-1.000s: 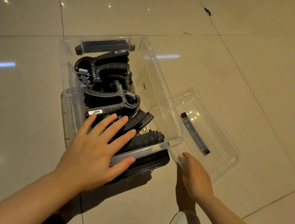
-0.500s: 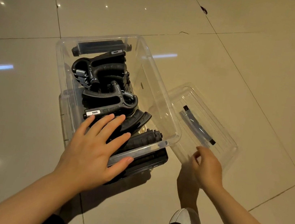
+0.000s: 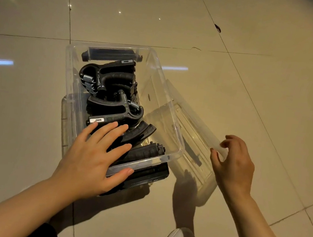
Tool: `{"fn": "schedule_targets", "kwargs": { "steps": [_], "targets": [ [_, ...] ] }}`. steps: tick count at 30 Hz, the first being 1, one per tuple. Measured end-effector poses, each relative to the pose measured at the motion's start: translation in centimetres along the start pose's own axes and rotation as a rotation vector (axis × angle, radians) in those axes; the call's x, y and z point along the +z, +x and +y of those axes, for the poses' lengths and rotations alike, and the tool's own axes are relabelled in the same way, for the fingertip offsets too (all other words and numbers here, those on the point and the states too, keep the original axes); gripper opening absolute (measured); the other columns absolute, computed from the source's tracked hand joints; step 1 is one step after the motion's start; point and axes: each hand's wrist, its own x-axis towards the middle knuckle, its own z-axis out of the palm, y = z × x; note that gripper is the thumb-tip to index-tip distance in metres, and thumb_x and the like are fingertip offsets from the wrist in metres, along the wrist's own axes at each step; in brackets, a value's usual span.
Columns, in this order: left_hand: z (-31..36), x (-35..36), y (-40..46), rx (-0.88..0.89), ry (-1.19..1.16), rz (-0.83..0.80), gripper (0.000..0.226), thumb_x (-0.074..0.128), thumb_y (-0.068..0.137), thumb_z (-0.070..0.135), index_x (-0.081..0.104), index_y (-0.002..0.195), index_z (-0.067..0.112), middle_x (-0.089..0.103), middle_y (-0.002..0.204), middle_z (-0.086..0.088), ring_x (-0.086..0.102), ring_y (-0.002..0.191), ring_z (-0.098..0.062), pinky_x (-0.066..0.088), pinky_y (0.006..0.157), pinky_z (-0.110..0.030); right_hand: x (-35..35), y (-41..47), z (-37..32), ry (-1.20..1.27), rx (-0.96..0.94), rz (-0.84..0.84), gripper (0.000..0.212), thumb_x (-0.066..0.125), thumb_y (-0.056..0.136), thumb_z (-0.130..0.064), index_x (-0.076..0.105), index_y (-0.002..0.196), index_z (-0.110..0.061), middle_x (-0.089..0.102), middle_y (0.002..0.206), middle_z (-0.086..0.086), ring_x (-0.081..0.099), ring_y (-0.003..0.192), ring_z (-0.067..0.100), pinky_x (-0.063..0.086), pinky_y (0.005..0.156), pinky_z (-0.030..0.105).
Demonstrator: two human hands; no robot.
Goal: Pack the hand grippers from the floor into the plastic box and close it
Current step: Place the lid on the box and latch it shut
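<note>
Packing appears complete: the hand grippers (image 3: 114, 100) lie in the plastic box (image 3: 171, 132) under the flat, released left hand (image 3: 94, 155), while the right hand (image 3: 233, 165) fingers (image 3: 226, 143) pinch the tilted lid (image 3: 197, 124); closing remains.

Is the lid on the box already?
No, the right hand holds the clear lid tilted beside the open box.
</note>
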Motion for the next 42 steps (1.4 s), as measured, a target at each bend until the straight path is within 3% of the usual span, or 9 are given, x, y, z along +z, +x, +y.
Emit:
{"fn": "schedule_targets", "kwargs": {
  "steps": [4, 19, 23, 25, 29, 32, 35, 39, 42],
  "targets": [
    [-0.2, 0.4, 0.0, 0.022, -0.012, 0.08, 0.056, 0.041, 0.084, 0.061, 0.066, 0.116, 0.022, 0.043, 0.143, -0.009, 0.038, 0.132, -0.027, 0.03, 0.105, -0.054, -1.3, 1.4, -0.6, 0.006, -0.084, 0.104, 0.029, 0.076, 0.075, -0.006, 0.059, 0.098, 0.001, 0.065, 0.087, 0.018, 0.061, 0.068, 0.033, 0.05, 0.056, 0.036],
    [0.7, -0.6, -0.3, -0.041, -0.094, 0.176, 0.079, 0.047, 0.079, 0.064, 0.026, 0.146, 0.027, 0.019, 0.154, -0.007, 0.015, 0.142, -0.027, 0.017, 0.108, -0.058, -8.2, 6.0, -14.7, 0.338, -0.382, 0.527, 0.027, 0.068, 0.086, -0.013, 0.061, 0.102, 0.008, 0.065, 0.111, 0.02, 0.06, 0.104, 0.023, 0.04, 0.095, 0.017],
    [1.2, -1.8, -0.3, -0.35, -0.373, 0.212, 0.097, 0.032, 0.067, 0.085, -0.014, 0.142, 0.045, -0.023, 0.152, 0.015, -0.02, 0.14, -0.009, -0.008, 0.114, -0.038, -10.1, 6.8, -16.8, 0.641, -0.221, 0.434, 0.029, 0.069, 0.083, -0.02, 0.06, 0.105, -0.004, 0.063, 0.114, 0.003, 0.059, 0.102, 0.008, 0.043, 0.086, 0.007],
    [0.7, -3.2, 0.6, -0.469, -0.594, 0.307, 0.095, 0.03, 0.062, 0.088, -0.026, 0.131, 0.056, -0.033, 0.143, 0.029, -0.028, 0.135, 0.002, -0.009, 0.112, -0.034, -10.7, 7.4, -17.6, 0.843, -0.066, 0.335, 0.03, 0.069, 0.081, -0.029, 0.059, 0.106, -0.015, 0.062, 0.115, -0.009, 0.061, 0.099, 0.004, 0.054, 0.078, 0.02],
    [-1.9, -5.0, 2.3, -0.599, -0.93, 0.545, 0.08, 0.034, 0.064, 0.085, -0.008, 0.129, 0.063, -0.013, 0.147, 0.032, -0.005, 0.139, 0.004, 0.008, 0.115, -0.038, -9.2, 8.1, -18.6, 1.087, 0.124, 0.145, 0.021, 0.072, 0.079, -0.029, 0.059, 0.095, -0.024, 0.057, 0.118, -0.016, 0.066, 0.091, 0.017, 0.059, 0.062, 0.035],
    [-3.4, -4.8, 2.5, -0.586, -1.005, 0.508, 0.077, 0.042, 0.062, 0.086, -0.001, 0.124, 0.072, -0.006, 0.147, 0.034, 0.004, 0.141, -0.002, 0.014, 0.116, -0.043, -6.4, 8.3, -18.4, 1.195, 0.3, 0.063, 0.018, 0.071, 0.08, -0.025, 0.059, 0.092, -0.019, 0.05, 0.127, -0.01, 0.07, 0.08, 0.019, 0.059, 0.062, 0.031],
    [-4.2, -4.0, 2.3, -0.576, -0.92, 0.428, 0.088, 0.047, 0.065, 0.078, 0.002, 0.137, 0.055, -0.002, 0.147, 0.031, 0.005, 0.139, 0.002, 0.013, 0.115, -0.035, -3.6, 9.1, -16.9, 1.269, 0.491, 0.035, 0.017, 0.07, 0.083, -0.022, 0.058, 0.091, -0.013, 0.052, 0.124, -0.001, 0.071, 0.073, 0.022, 0.059, 0.066, 0.038],
    [-4.2, -3.4, 2.1, -0.548, -0.803, 0.351, 0.083, 0.051, 0.073, 0.065, -0.003, 0.135, 0.054, -0.006, 0.152, 0.023, 0.0, 0.138, 0.004, 0.01, 0.109, -0.025, 0.7, 10.4, -13.6, 1.0, 0.607, -0.024, 0.019, 0.066, 0.086, -0.026, 0.061, 0.094, -0.009, 0.063, 0.107, 0.01, 0.068, 0.084, 0.025, 0.056, 0.074, 0.038],
    [-4.6, -3.0, 2.2, -0.529, -0.718, 0.289, 0.089, 0.05, 0.071, 0.075, -0.01, 0.135, 0.056, -0.017, 0.151, 0.024, -0.01, 0.137, 0.006, 0.005, 0.109, -0.025, 3.3, 10.2, -11.8, 0.74, 0.604, -0.255, 0.032, 0.06, 0.087, -0.033, 0.063, 0.106, -0.007, 0.063, 0.112, 0.007, 0.058, 0.1, 0.025, 0.048, 0.089, 0.042]
  ]
}}
